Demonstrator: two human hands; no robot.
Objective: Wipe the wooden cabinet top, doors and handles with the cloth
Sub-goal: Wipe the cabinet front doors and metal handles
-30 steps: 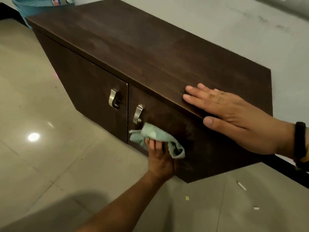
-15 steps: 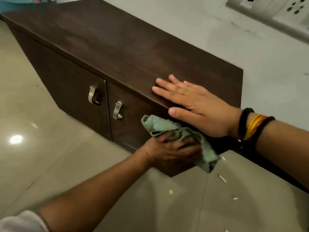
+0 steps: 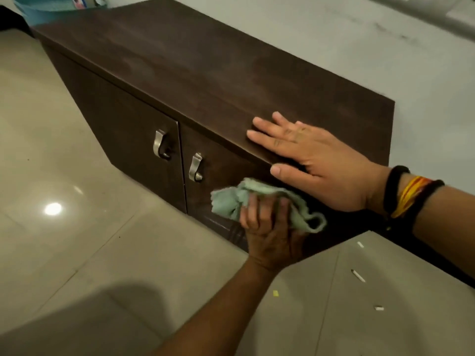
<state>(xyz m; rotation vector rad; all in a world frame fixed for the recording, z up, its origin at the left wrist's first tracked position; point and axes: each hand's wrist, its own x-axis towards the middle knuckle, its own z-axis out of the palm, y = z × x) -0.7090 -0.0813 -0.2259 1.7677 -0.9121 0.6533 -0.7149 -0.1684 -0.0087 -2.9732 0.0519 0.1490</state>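
The dark wooden cabinet [image 3: 192, 68] stands on the floor against the wall, with two doors, the left door [image 3: 123, 129] and the right door [image 3: 226, 165]. Each door carries a curved metal handle, one [image 3: 160, 144] on the left and one [image 3: 195, 167] on the right. My left hand [image 3: 270, 232] holds a crumpled pale green cloth [image 3: 231, 199] against the right door, just right of and below its handle. My right hand [image 3: 313, 160] lies flat on the top's front right part, thumb over the front edge.
A blue plastic tub [image 3: 43, 6] stands beyond the cabinet's far left end. Small white scraps [image 3: 357, 275] and a yellow bit [image 3: 275, 293] lie on the glossy tiled floor [image 3: 77, 227] near the cabinet's right corner. A grey wall [image 3: 334, 34] runs behind.
My left hand went right across the right door with the cloth, then came back left towards the handle, fingers now pointing up. My right hand stayed flat on the top.
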